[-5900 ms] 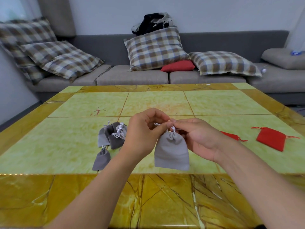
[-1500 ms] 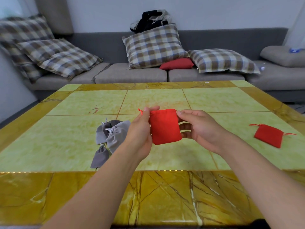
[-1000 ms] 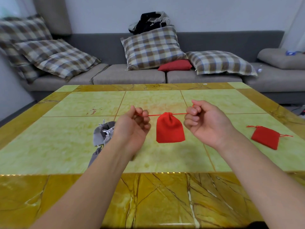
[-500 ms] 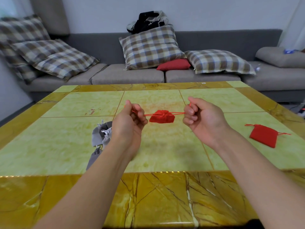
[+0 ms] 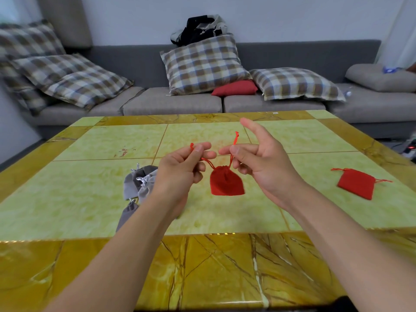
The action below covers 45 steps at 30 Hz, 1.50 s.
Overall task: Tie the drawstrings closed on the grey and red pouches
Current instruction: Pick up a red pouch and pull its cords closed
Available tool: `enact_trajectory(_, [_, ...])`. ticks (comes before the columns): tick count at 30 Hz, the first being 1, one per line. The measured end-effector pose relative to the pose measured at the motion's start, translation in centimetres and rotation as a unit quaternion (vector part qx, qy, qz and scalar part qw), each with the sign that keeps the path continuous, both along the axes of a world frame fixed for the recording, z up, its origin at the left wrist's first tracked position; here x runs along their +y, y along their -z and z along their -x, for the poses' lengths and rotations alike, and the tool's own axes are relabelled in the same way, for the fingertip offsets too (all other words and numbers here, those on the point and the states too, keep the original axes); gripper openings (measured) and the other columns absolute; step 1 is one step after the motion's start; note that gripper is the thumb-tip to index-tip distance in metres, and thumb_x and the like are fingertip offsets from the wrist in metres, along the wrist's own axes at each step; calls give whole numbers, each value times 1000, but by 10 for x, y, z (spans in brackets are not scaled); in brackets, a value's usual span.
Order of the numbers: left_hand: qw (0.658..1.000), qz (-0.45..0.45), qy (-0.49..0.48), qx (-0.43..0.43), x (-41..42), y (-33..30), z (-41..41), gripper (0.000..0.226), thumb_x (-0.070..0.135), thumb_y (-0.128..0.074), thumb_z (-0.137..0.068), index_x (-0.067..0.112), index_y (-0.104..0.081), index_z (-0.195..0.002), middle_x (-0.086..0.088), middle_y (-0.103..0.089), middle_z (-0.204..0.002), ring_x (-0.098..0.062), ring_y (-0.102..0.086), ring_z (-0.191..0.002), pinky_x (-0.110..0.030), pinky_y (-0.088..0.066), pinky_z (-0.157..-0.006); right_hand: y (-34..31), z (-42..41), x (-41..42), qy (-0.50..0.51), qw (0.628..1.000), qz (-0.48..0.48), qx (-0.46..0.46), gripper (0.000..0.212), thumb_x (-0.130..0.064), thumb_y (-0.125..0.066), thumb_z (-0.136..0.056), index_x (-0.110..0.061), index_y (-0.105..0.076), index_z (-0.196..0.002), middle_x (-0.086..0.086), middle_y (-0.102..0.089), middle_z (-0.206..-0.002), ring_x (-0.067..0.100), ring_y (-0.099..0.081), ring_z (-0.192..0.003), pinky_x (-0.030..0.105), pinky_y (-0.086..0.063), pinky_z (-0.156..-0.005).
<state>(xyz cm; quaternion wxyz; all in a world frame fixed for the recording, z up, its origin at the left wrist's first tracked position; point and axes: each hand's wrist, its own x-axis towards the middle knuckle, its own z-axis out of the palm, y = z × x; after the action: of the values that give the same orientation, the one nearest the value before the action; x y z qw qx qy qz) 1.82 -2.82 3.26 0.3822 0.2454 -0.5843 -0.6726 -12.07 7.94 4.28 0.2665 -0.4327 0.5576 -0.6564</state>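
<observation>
A red pouch [image 5: 226,184] hangs by its two red drawstrings between my hands, its mouth cinched tight, just above the table. My left hand [image 5: 180,167] pinches the left drawstring end [image 5: 192,146] between thumb and fingers. My right hand [image 5: 256,161] pinches the right drawstring [image 5: 234,143] between thumb and middle finger, with the index finger pointing up. A pile of grey pouches [image 5: 140,183] with white tied strings lies left of my left wrist. A second red pouch [image 5: 356,183] lies flat at the right with its strings loose.
The yellow-green marble-patterned table [image 5: 78,199] has a darker gold border. Behind it stands a grey sofa [image 5: 171,102] with plaid cushions, a red cushion [image 5: 234,88] and a dark bundle of clothing [image 5: 198,28].
My hands had pulled the strings apart, cinching the red pouch. Now they have come closer together with the string ends raised, and the pouch hangs lower between them.
</observation>
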Motion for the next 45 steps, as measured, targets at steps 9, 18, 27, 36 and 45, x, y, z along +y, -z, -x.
enact_trajectory(9, [972,180,18,-149,11,5,4,48,9,-54,-97,17,-64,-51,-1,-38,-53,-8,-26,-48,-20,-23,-46,-3,-13,-2,-12,979,32,202,13,-16,-82,-77,-25,-79,-85,-3,-69,-99,20,-57,-76,26,-44,-59])
enact_trajectory(18, [963,95,187,-169,19,2,0,49,8,-46,-100,27,-68,-60,9,-42,-56,-8,-35,-52,-24,-32,-54,1,2,1,-79,987,-30,135,13,-2,-71,-84,-5,-77,-95,14,-76,-84,9,-69,-72,19,-52,-65])
enact_trajectory(27, [953,45,254,-158,13,5,1,38,37,-45,-103,13,-71,-89,7,-36,-62,-10,-34,-57,-22,-35,-55,0,2,-1,-21,988,-29,149,5,3,-77,-77,-1,-78,-81,19,-71,-72,14,-62,-61,23,-49,-56])
enact_trajectory(36, [969,68,194,-135,5,7,1,40,33,-41,-105,14,-76,-98,6,-55,-63,-9,-41,-65,-20,-34,-58,-1,9,0,33,995,-35,88,19,-18,-69,-89,1,-70,-83,7,-64,-70,13,-59,-64,26,-51,-62])
enact_trajectory(45, [989,97,75,-88,-4,9,-1,19,21,-61,-96,10,-77,-100,1,-78,-96,-11,-71,-91,-23,-55,-81,4,-4,2,-93,986,-133,42,11,-11,-79,-78,-1,-76,-80,3,-77,-102,0,-65,-111,16,-48,-91])
